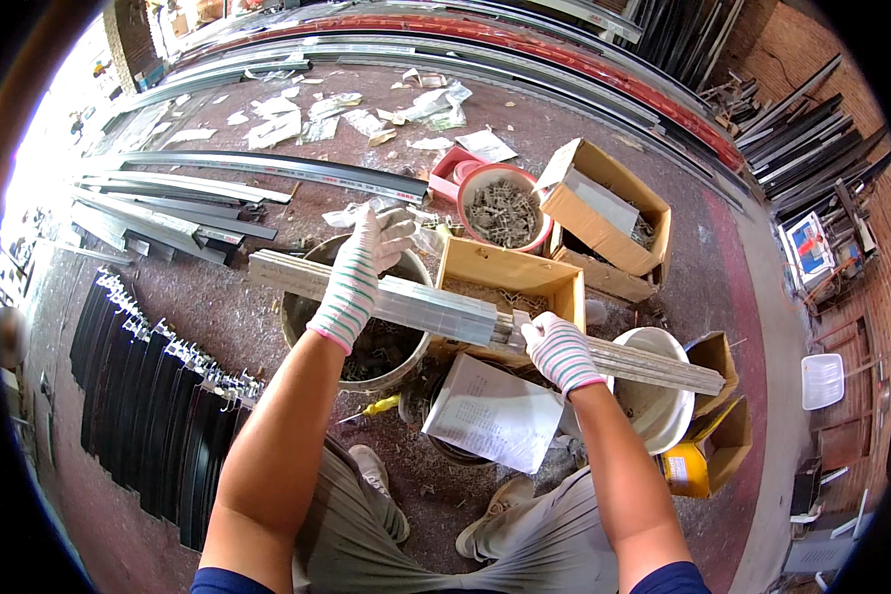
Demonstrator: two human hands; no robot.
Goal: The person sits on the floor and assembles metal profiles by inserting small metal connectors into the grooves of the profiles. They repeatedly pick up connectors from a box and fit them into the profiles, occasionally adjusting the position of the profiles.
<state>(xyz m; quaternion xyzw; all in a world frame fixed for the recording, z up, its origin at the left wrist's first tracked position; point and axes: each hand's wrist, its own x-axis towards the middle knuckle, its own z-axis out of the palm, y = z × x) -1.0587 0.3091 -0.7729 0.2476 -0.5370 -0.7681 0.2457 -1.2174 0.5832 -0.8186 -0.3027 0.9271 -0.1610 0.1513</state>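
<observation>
A bundle of long silver metal bars lies crosswise in front of me, over the buckets and a cardboard box. A row of short silver metal profiles sits on its middle. My left hand, in a white glove with a striped cuff, is over the left part of the bars, fingers stretched out and apart, holding nothing that shows. My right hand, gloved alike, pinches a small silver metal piece at the right end of the profile row. The fingertips partly hide that piece.
Below the bars stand a dark bucket and a white bucket. Written paper lies near my feet beside a yellow-handled screwdriver. Beyond are a tub of small metal parts and cardboard boxes. Black profiles line the left floor.
</observation>
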